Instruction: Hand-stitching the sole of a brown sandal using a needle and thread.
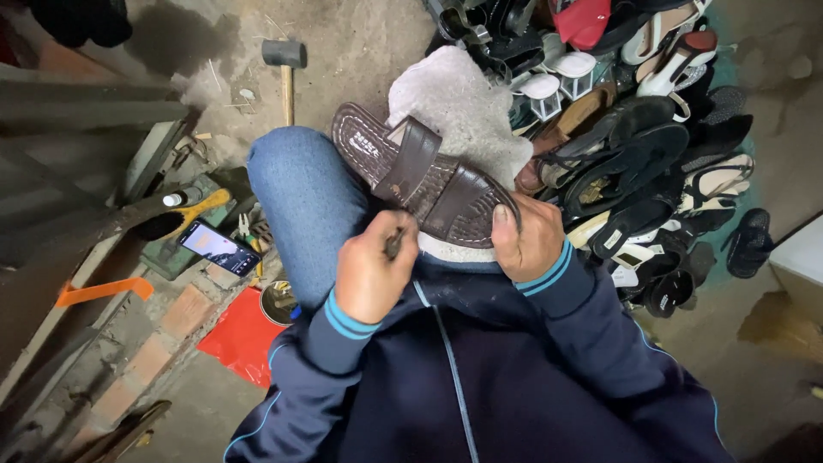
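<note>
Fingers (384, 244) of the left hand (370, 276) were clenched tight around a thin dark tool (393, 243), its tip pressed to the near edge of the brown sandal (424, 176). That hand sat knuckles-up, wrist bent down from a navy sleeve with light blue cuff stripes. The right hand (527, 240) was curled over the sandal's near right end, thumb on top, clamping it in place. The sandal itself lay across the lap on a pale fuzzy cloth (463, 107), slanting from far left to near right; it looked like textured leather with two wide straps and a stitched sole edge. A knee in blue jeans (304, 193) stuck up on the left. Far right was a heap of dark sandals and shoes (651, 163), and a hammer (285, 73) lay on the floor at the far left, with a lit phone (219, 247) on the bricks at left.
</note>
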